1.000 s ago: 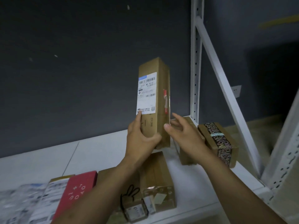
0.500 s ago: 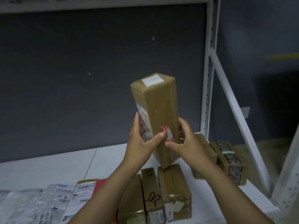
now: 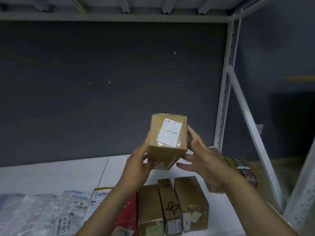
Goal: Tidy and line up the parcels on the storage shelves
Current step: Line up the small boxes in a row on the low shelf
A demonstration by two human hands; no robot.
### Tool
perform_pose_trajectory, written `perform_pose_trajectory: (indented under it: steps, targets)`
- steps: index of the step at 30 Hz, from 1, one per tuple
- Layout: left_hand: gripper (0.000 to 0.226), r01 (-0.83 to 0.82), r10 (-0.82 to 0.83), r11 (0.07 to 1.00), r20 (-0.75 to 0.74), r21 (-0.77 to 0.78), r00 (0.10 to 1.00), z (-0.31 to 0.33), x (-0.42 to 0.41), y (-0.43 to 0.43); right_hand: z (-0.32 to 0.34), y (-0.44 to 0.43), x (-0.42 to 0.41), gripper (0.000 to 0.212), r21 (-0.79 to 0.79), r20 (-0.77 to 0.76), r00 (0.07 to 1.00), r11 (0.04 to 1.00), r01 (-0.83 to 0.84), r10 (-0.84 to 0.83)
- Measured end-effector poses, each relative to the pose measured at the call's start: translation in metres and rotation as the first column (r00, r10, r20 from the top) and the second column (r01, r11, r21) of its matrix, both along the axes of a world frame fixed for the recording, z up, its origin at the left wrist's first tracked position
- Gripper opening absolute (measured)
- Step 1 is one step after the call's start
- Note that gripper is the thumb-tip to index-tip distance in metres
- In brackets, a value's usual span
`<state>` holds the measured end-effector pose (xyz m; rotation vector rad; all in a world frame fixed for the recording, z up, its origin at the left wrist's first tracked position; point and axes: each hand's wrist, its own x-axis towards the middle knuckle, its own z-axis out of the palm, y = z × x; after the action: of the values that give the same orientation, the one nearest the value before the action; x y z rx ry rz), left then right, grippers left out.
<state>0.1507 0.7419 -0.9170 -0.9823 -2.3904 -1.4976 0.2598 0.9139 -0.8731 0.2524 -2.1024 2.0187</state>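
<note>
I hold a long brown cardboard parcel [image 3: 167,140] above the white shelf [image 3: 68,174], its end with a white label tipped toward me. My left hand [image 3: 136,166] grips its left side and underside. My right hand [image 3: 202,157] is at its right side, fingers spread and touching the box's edge. Below my hands three brown boxes stand side by side at the shelf's front: a plain one [image 3: 150,210], a narrow one with a rabbit drawing [image 3: 169,206] and a wider one [image 3: 190,201].
A red box [image 3: 127,218] and a labelled flat parcel [image 3: 98,198] lie left of the row, with clear plastic mail bags [image 3: 34,215] further left. A box with black patterned tape [image 3: 243,169] sits by the white upright post [image 3: 225,99]. Another shelf runs overhead [image 3: 119,16].
The parcel has been tipped from upright so its labelled end now faces me. My right hand went from reaching to touching the box's right side. The view has tilted upward.
</note>
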Motion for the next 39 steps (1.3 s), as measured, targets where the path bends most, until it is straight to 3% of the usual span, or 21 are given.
perform_pose_trajectory:
  steps: [2, 5, 9, 15, 21, 23, 26, 29, 34, 39]
  targets:
    - [0.068, 0.030, -0.030, 0.999, 0.020, -0.013, 0.999, 0.001, 0.002, 0.002, -0.001, 0.003, 0.003, 0.073, -0.028, 0.005, 0.999, 0.999, 0.033, -0.032]
    - [0.089, 0.206, -0.205, 0.978, 0.168, 0.011, 0.964, 0.007, 0.010, 0.005, -0.005, 0.009, 0.008, 0.064, 0.040, -0.015, 0.992, 0.992, 0.124, -0.123]
    - [0.112, 0.365, -0.351, 0.930, 0.214, -0.031, 0.912, 0.009, 0.021, 0.017, -0.020, 0.028, 0.017, 0.072, 0.114, -0.005, 0.982, 0.976, 0.188, -0.189]
    - [0.092, 0.372, -0.362, 0.928, 0.271, 0.016, 0.892, -0.015, 0.038, 0.060, -0.044, 0.067, 0.037, 0.065, 0.134, 0.028, 0.970, 0.962, 0.237, -0.243]
    - [0.095, 0.409, -0.374, 0.910, 0.287, -0.069, 0.882, -0.066, 0.054, 0.110, -0.078, 0.094, 0.049, 0.057, 0.106, 0.122, 0.900, 0.907, 0.407, -0.418]
    - [0.098, 0.425, -0.394, 0.904, 0.293, -0.049, 0.871, -0.078, 0.059, 0.119, -0.086, 0.100, 0.045, 0.061, 0.180, 0.131, 0.858, 0.863, 0.472, -0.497]
    - [0.097, 0.420, -0.385, 0.905, 0.289, -0.065, 0.876, -0.088, 0.059, 0.126, -0.096, 0.109, 0.040, 0.087, 0.305, 0.069, 0.794, 0.770, 0.560, -0.604]
    - [0.094, 0.400, -0.359, 0.904, 0.242, -0.148, 0.901, -0.093, 0.060, 0.129, -0.104, 0.110, 0.037, 0.097, 0.384, 0.020, 0.752, 0.699, 0.603, -0.659]
    - [0.091, 0.362, -0.337, 0.866, 0.132, -0.344, 0.932, -0.102, 0.055, 0.129, -0.119, 0.112, 0.034, 0.074, 0.513, -0.018, 0.728, 0.619, 0.595, -0.685]
    - [0.088, 0.118, -0.286, 0.711, -0.132, -0.694, 0.949, -0.113, 0.041, 0.115, -0.140, 0.117, 0.037, 0.066, 0.621, -0.039, 0.773, 0.591, 0.515, -0.633]
